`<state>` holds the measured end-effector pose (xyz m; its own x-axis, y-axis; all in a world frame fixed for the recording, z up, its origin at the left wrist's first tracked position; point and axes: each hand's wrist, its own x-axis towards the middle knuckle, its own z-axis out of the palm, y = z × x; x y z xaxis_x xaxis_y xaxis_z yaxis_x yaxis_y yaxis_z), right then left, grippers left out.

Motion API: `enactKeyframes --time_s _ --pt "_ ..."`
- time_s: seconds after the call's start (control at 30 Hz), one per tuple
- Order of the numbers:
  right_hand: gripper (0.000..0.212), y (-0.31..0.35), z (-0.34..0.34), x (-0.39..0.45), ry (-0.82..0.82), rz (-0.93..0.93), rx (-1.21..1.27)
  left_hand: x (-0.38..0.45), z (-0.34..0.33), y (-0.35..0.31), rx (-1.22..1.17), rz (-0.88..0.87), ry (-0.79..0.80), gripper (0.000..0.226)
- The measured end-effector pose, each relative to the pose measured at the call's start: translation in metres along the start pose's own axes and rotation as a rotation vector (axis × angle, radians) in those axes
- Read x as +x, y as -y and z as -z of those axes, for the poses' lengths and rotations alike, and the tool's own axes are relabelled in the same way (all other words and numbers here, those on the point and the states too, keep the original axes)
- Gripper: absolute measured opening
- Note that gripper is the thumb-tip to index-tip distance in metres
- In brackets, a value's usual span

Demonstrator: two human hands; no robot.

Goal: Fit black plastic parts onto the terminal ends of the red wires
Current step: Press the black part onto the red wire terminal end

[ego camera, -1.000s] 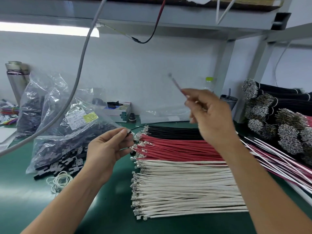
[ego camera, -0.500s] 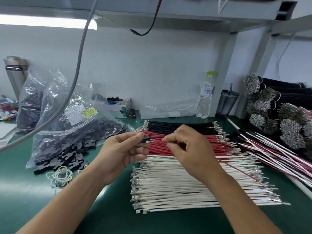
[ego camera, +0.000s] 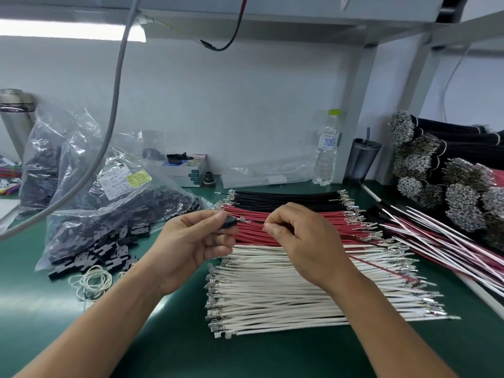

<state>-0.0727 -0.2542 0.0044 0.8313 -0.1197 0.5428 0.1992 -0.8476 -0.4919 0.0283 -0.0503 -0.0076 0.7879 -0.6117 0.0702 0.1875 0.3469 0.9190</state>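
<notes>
My left hand [ego camera: 193, 241] pinches a small black plastic part [ego camera: 228, 222] between thumb and fingers. My right hand [ego camera: 300, 241] pinches a red wire [ego camera: 381, 267] near its metal terminal end [ego camera: 243, 220], which points at the black part and sits right at its opening. The wire trails back under my right wrist toward the right. Both hands hover above a flat row of red wires [ego camera: 313, 222] on the green mat, between black wires [ego camera: 286, 199] and white wires [ego camera: 272, 290].
Clear bags of black plastic parts [ego camera: 109, 211] lie at the left, with loose parts [ego camera: 103, 255] and rubber bands [ego camera: 91, 282] spilling out. A water bottle [ego camera: 327, 148] and dark cup [ego camera: 364, 159] stand at the back. Bundled wires [ego camera: 450, 181] pile at the right.
My right hand came down from head height with the red wire and met my left hand over the wire rows. The wire's terminal now sits at the black part.
</notes>
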Motion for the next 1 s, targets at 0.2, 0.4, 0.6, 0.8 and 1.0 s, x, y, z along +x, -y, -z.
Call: enactKeyframes --time_s 0.2,0.4,0.6,0.8,1.0 --pt "0.019 0.0031 -0.0024 -0.0005 -0.043 -0.011 0.034 0.0005 0.0011 0.0005 0.003 0.008 0.028 0.024" --pt "0.02 0.0039 -0.003 -0.0006 -0.1 -0.026 0.065 0.0006 0.0018 0.0011 -0.003 0.01 0.042 0.022" --pt "0.019 0.0031 -0.0022 0.0006 -0.078 -0.03 0.088 0.0009 0.0036 0.0006 0.002 0.013 0.055 0.022" --pt "0.018 0.0046 -0.0008 0.0003 -0.088 -0.057 0.199 0.0017 0.0032 0.0007 0.01 0.008 0.073 0.021" --pt "0.018 0.0043 -0.0004 0.0001 -0.077 -0.078 0.195 0.0017 0.0038 0.0019 0.017 0.014 0.098 0.02"
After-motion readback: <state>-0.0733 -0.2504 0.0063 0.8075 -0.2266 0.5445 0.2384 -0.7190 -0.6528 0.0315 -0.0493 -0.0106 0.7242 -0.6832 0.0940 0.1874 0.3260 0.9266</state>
